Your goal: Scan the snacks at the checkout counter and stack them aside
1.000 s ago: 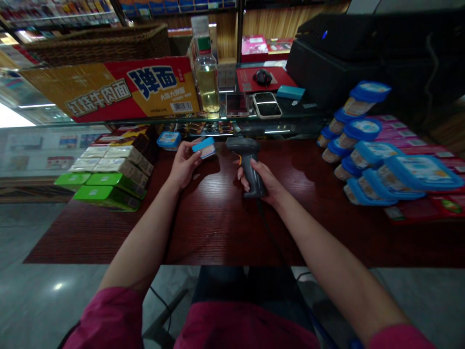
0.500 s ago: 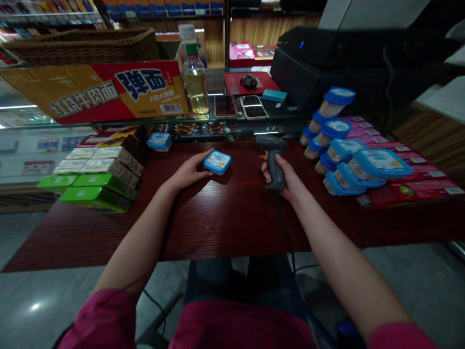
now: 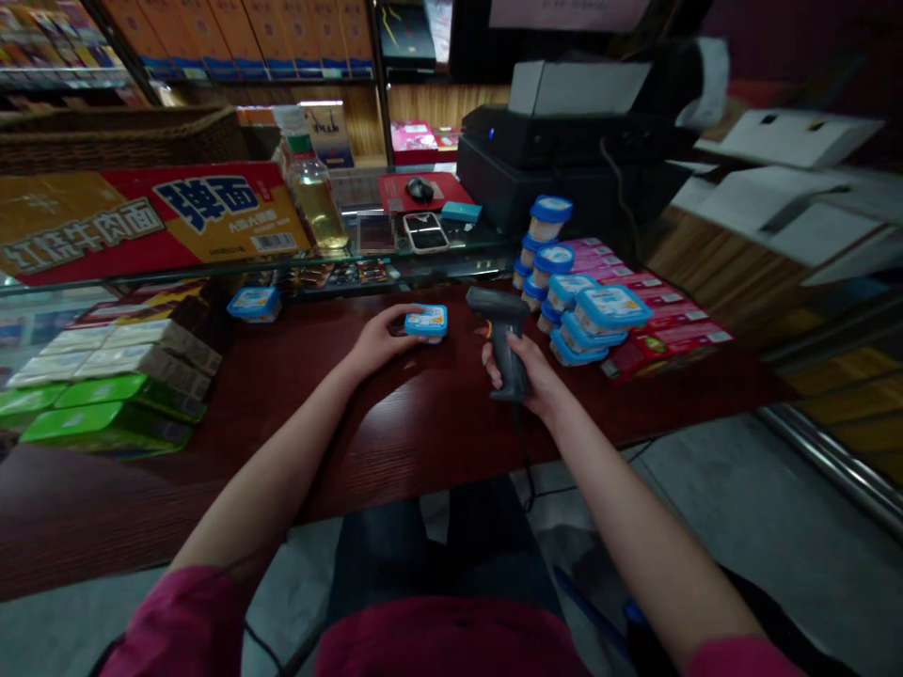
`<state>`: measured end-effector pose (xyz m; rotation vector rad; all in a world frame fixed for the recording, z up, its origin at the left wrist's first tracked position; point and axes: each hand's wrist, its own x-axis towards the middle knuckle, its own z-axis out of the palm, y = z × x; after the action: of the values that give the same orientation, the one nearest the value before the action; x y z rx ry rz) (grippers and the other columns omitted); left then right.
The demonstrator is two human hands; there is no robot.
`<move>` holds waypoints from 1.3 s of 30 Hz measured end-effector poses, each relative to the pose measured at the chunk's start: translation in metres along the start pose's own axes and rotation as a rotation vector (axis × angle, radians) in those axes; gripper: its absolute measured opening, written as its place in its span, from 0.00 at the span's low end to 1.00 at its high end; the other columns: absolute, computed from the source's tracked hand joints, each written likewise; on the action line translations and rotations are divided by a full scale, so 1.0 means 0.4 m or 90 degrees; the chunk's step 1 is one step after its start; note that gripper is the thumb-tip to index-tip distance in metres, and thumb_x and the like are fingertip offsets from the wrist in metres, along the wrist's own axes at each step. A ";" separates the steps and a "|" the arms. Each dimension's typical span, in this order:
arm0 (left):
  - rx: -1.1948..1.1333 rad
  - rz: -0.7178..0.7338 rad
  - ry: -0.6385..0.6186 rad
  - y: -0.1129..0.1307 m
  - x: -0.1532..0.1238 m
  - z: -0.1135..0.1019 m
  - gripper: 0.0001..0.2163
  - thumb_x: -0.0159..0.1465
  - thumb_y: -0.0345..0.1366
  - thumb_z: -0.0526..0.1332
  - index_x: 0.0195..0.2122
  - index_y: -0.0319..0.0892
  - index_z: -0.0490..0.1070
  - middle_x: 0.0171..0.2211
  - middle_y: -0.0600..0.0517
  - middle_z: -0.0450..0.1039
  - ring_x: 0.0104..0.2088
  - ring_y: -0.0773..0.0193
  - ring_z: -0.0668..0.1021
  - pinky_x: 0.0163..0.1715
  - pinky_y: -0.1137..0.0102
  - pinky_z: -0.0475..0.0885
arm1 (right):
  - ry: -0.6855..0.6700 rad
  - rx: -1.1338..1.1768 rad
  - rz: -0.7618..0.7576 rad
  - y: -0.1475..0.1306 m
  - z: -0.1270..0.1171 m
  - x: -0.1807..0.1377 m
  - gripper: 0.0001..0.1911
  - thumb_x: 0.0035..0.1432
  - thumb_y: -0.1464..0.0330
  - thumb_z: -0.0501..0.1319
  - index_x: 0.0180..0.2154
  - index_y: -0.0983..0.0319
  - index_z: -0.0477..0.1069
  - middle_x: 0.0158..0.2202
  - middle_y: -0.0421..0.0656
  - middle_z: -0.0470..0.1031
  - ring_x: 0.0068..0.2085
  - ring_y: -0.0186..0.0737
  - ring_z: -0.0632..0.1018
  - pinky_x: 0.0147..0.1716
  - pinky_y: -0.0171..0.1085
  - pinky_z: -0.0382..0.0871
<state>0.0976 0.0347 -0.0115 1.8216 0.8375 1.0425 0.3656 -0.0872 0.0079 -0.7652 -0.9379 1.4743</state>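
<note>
My left hand [image 3: 381, 340] grips a small blue-lidded tub [image 3: 426, 322] that sits flat on the dark red wooden counter [image 3: 395, 423], fingers curled round its left side. Just to its right, my right hand [image 3: 530, 374] is wrapped round the handle of a grey barcode scanner [image 3: 499, 331], whose head points away from me. The scanner's cable hangs down off the counter's near edge. A heap of the same blue-lidded tubs [image 3: 575, 306] lies right of the scanner, on top of red flat packs [image 3: 656, 329].
Green boxes [image 3: 105, 414] and pale stacked packs [image 3: 134, 348] stand at the left, with one lone blue tub [image 3: 252, 303] behind them. A glass shelf holds a noodle carton [image 3: 141, 221], an oil bottle [image 3: 310, 193] and a phone [image 3: 425, 231]. A black printer [image 3: 564, 141] stands behind.
The tub went from raised in front of the scanner down onto the counter, still in my left hand. My view has swung to the right; the right hand keeps the scanner.
</note>
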 end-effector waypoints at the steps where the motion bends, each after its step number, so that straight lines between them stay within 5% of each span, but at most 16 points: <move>1: -0.017 0.005 0.034 0.009 0.027 0.029 0.26 0.56 0.43 0.76 0.55 0.43 0.78 0.57 0.44 0.81 0.56 0.50 0.83 0.62 0.52 0.77 | 0.000 -0.005 -0.008 -0.015 -0.008 -0.021 0.29 0.54 0.49 0.75 0.48 0.63 0.75 0.31 0.40 0.81 0.20 0.32 0.74 0.17 0.31 0.69; 5: -0.022 0.086 0.137 0.078 0.162 0.148 0.23 0.59 0.38 0.74 0.56 0.44 0.76 0.57 0.46 0.82 0.55 0.53 0.83 0.59 0.56 0.78 | -0.004 -0.016 -0.044 -0.074 -0.036 -0.091 0.26 0.56 0.51 0.74 0.47 0.61 0.73 0.32 0.40 0.81 0.20 0.32 0.75 0.17 0.32 0.70; 9: -0.007 0.178 0.138 0.166 0.306 0.270 0.22 0.59 0.33 0.75 0.54 0.44 0.77 0.55 0.46 0.82 0.53 0.55 0.84 0.57 0.59 0.79 | 0.020 0.004 -0.088 -0.106 -0.070 -0.139 0.27 0.57 0.51 0.74 0.49 0.62 0.75 0.32 0.41 0.81 0.19 0.32 0.75 0.15 0.31 0.70; 14: 0.046 0.206 0.121 0.221 0.438 0.405 0.22 0.58 0.28 0.74 0.54 0.43 0.77 0.51 0.48 0.83 0.48 0.56 0.84 0.54 0.61 0.79 | 0.053 0.030 -0.089 -0.080 -0.121 -0.178 0.27 0.57 0.52 0.75 0.49 0.61 0.74 0.32 0.40 0.81 0.19 0.32 0.76 0.16 0.31 0.72; 18: 0.113 0.191 0.139 0.220 0.480 0.465 0.22 0.57 0.25 0.72 0.53 0.43 0.78 0.49 0.47 0.81 0.48 0.54 0.83 0.55 0.58 0.78 | 0.036 0.061 -0.055 -0.047 -0.138 -0.187 0.26 0.56 0.53 0.76 0.48 0.61 0.72 0.31 0.40 0.82 0.19 0.34 0.77 0.16 0.32 0.73; 24: 0.142 0.205 0.166 0.187 0.474 0.484 0.23 0.59 0.28 0.72 0.56 0.44 0.78 0.54 0.43 0.76 0.54 0.51 0.79 0.60 0.54 0.75 | 0.017 0.079 -0.015 -0.044 -0.133 -0.182 0.26 0.53 0.54 0.79 0.45 0.60 0.74 0.32 0.41 0.83 0.19 0.36 0.78 0.16 0.34 0.74; 32: 0.068 0.209 0.064 0.156 0.469 0.470 0.39 0.61 0.31 0.71 0.73 0.52 0.63 0.70 0.46 0.69 0.65 0.47 0.75 0.67 0.50 0.71 | 0.030 0.072 0.000 -0.042 -0.139 -0.180 0.26 0.53 0.54 0.79 0.46 0.60 0.75 0.32 0.42 0.83 0.18 0.36 0.78 0.16 0.34 0.73; 39: 0.090 0.232 0.060 0.134 0.383 0.365 0.42 0.64 0.40 0.71 0.77 0.51 0.54 0.70 0.42 0.69 0.64 0.49 0.77 0.66 0.52 0.71 | 0.019 0.052 -0.006 -0.045 -0.111 -0.164 0.25 0.56 0.54 0.77 0.47 0.61 0.74 0.31 0.42 0.83 0.19 0.34 0.78 0.16 0.32 0.72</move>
<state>0.3006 0.0919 0.0443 2.1101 0.6603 1.3347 0.4204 -0.1463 -0.0002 -0.7193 -0.8528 1.4804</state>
